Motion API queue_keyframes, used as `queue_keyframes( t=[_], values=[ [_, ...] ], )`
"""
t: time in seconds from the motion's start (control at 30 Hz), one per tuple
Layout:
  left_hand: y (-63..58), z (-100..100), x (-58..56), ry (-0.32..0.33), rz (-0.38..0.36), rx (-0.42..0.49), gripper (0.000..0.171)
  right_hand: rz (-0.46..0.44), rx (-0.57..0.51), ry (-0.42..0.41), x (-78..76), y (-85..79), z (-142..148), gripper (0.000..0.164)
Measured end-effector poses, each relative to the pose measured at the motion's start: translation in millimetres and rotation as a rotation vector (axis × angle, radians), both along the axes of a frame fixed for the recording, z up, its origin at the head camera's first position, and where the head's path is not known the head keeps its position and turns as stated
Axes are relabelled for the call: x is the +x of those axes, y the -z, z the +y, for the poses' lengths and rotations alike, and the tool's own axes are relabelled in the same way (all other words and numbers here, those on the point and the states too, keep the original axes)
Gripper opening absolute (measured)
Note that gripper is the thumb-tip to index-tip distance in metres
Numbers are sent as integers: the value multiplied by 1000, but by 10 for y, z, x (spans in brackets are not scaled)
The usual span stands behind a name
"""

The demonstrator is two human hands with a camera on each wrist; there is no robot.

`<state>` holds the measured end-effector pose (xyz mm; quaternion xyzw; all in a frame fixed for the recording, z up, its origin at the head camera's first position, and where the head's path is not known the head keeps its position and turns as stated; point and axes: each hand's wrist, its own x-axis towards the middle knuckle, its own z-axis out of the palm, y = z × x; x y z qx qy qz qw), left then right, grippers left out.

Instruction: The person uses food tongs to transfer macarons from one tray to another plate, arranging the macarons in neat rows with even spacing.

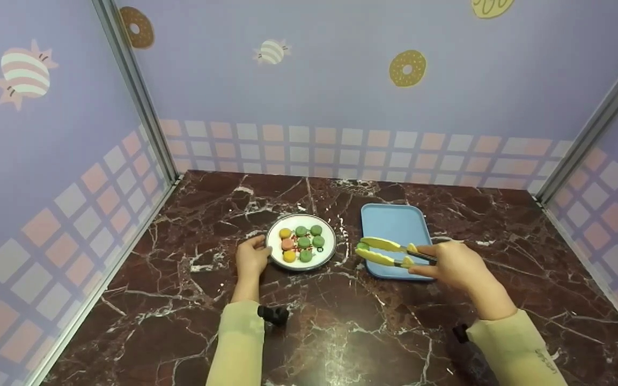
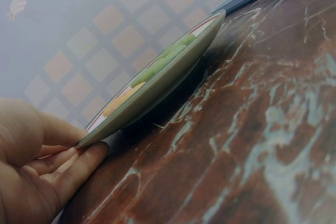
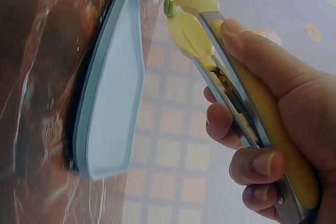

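My left hand (image 1: 251, 258) pinches the left rim of a white, dark-edged plate (image 1: 329, 252), thumb above and fingers beneath, as the left wrist view shows. On the plate lie several small round green pieces (image 1: 303, 243), with two yellow ones (image 1: 289, 257) and a pinkish-orange one (image 1: 287, 244). In my right hand (image 1: 459, 268) is a pair of tongs (image 3: 262, 98) with yellow tips and metal arms, fingers wrapped round the handles. Between the tips sits one green piece (image 1: 362, 246), over the left edge of the blue tray (image 1: 395, 220).
The plate stands left of the tray on a dark red marbled tabletop (image 1: 319, 327). A purple wall (image 1: 330, 96) with printed sweets and squares closes the back, and side panels rise at left and right.
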<state>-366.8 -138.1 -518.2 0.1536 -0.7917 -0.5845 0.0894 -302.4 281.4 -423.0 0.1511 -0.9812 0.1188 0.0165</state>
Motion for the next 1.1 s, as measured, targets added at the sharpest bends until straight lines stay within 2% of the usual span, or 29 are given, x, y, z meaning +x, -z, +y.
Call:
queue_keyframes(
  t=[0.47,0.9,1.1],
  values=[
    [-13,-3,8,1,14,-24,41,128,2,-135,-185,105,-426,46],
    [-15,-3,6,2,5,-17,41,98,-23,-210,-300,163,-753,51],
    [-10,-1,4,8,-1,-9,42,103,-16,-237,-334,164,-831,45]
  ],
)
